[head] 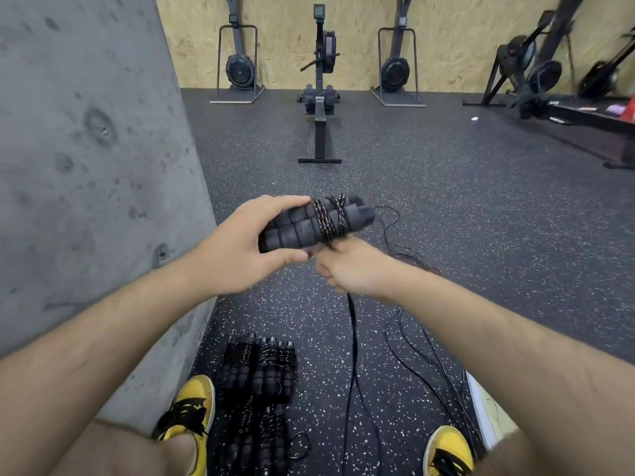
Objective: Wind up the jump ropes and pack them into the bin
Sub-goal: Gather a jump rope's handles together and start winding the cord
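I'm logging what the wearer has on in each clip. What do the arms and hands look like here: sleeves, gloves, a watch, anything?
Both forearms are bare as far as the picture shows: no sleeves in view. The left hand and the right hand wear no gloves, and no watch, band or ring shows on the wrists or on the fingers that can be seen. Lower down are yellow shoes with black laces.

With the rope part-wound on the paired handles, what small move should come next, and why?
Probably another turn: the right hand should carry the black cord round the black foam handles gripped by the left hand, since only a few wraps show and cord trails to the floor.
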{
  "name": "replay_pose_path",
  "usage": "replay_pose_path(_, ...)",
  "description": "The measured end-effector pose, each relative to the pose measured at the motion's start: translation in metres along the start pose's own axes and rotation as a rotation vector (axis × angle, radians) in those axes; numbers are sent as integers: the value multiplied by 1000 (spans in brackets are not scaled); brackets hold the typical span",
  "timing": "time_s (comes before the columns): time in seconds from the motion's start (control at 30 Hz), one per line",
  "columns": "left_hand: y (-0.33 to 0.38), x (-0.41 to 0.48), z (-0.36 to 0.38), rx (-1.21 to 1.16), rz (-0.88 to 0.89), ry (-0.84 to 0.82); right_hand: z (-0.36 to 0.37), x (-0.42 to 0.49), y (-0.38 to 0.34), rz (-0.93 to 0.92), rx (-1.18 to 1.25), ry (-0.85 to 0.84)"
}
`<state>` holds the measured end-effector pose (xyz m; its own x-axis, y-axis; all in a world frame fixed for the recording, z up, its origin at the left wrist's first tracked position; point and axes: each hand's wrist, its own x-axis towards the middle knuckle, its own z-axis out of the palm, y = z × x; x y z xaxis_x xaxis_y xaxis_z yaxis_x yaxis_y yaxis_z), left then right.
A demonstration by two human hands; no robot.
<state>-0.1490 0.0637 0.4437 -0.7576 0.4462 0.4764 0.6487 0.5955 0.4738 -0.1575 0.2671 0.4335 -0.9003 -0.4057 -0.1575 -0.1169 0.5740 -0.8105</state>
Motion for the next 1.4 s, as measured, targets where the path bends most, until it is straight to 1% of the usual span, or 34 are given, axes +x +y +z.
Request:
replay_pose_path(0.07,-10,4,-1,62,-12,25,9,-4,-7,6,25,-22)
replay_pose_path(0.1,-16,5,-1,91,-21,28,11,-6,-11,3,11,-2)
replay_pose_path(0.2,-26,5,-3,120,-81,27,9,-14,-23,14,-155,61)
replay_pose_path(0.37,-33,6,-3,262,-151,26,7,-31,-33,52,-315,-22)
replay_pose_path(0.43,-38,5,-5,321,-180,15,6,-37,-38,39,-358,-36)
replay_pose_path(0.5,-41,4,-6,368,-204,1,0,-44,-43,-12,-405,-19)
replay_pose_path(0.57,-42,3,-7,393,-205,-29,-7,-52,-48,-116,-536,40)
replay_pose_path(0.67,-38,1,-5,401,-173,-77,-21,-57,-50,-287,-836,226)
replay_pose_path(0.7,-35,1,-4,409,-154,-99,-27,-55,-48,-331,-903,281)
replay_pose_path(0.77,-25,0,-3,416,-108,-153,-39,-49,-43,-406,-947,350)
replay_pose_path(0.87,-8,-3,-3,386,-24,-221,-54,-39,-36,-511,-901,373)
replay_pose_path(0.93,3,-4,-2,345,36,-251,-61,-30,-30,-539,-859,381)
replay_pose_path(1.0,14,-5,-2,278,84,-264,-68,-22,-22,-513,-803,387)
replay_pose_path(1.07,24,-6,-4,179,106,-249,-74,-19,-15,-487,-653,349)
replay_pose_path(1.17,35,-13,-9,8,73,-198,-76,-15,-4,-422,-369,281)
replay_pose_path(1.27,45,-18,-8,-176,17,-210,-74,-17,-2,-312,-97,132)
replay_pose_path(1.33,50,-17,-3,-270,-6,-184,-67,-21,-2,-185,-20,34)
replay_pose_path(1.4,50,-13,0,-290,-29,-110,-49,-25,-4,-95,-11,6)
